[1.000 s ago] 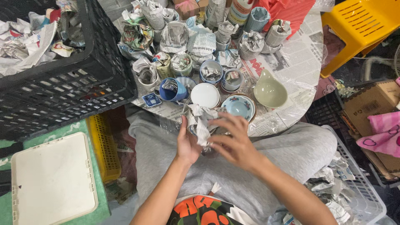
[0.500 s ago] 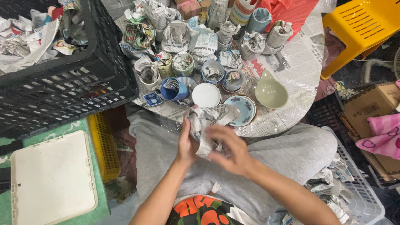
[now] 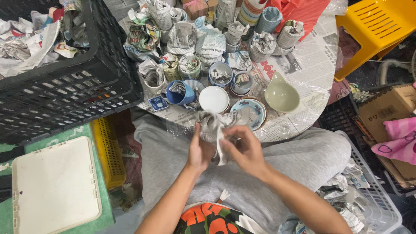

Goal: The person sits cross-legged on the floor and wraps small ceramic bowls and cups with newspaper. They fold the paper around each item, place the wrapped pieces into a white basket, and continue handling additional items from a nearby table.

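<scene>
Both hands hold a crumpled newspaper bundle (image 3: 212, 128) over my lap, at the near edge of a round table (image 3: 303, 65) covered in newspaper and clear plastic. My left hand (image 3: 198, 151) grips its left side; my right hand (image 3: 245, 149) pinches a hanging strip of paper on the right. What is inside the paper is hidden. Just beyond the bundle stand a white bowl (image 3: 213, 99), a blue-patterned plate (image 3: 249, 112) and a pale green spouted bowl (image 3: 281, 95).
Several cups stuffed or wrapped with newspaper crowd the table's far half, among them a blue cup (image 3: 178, 92). A black crate (image 3: 65, 86) of crumpled paper stands left, above a yellow basket (image 3: 110, 151) and white lid (image 3: 54, 184). A yellow stool (image 3: 377, 26), cardboard box (image 3: 390, 112) and white basket (image 3: 372, 190) are right.
The hands have lifted the paper bundle slightly and reworked it; the right hand, earlier spread over the top, now pinches a strip at the bundle's right side.
</scene>
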